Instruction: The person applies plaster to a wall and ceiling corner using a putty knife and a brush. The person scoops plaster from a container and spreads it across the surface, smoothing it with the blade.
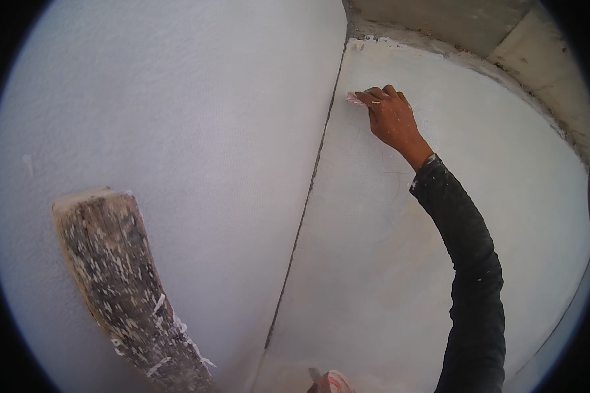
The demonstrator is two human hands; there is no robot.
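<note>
Gripping a small pinkish scrap in bent fingers, the right hand was at the face of the right-hand white wall, close to that wall's left edge and not far below its upper left corner. Whether the scrap was cloth, paper or plastic was too small to tell. The left hand lay outside the view, so its state could not be told.

Pale specks dotted the back of the hand, and a dark sleeve covered the forearm, which came up from the lower edge. Just below the wrist, faint thin lines marked the wall. A dark, narrow seam ran along the wall's left edge, and beyond it spread the left-hand white surface, finely textured. In front of that surface stood a weathered wooden post, tilted and splashed with white. Rough grey concrete bordered the wall's top edge. Near the bottom, a pink-and-white object was partly cut off, its kind unclear.
</note>
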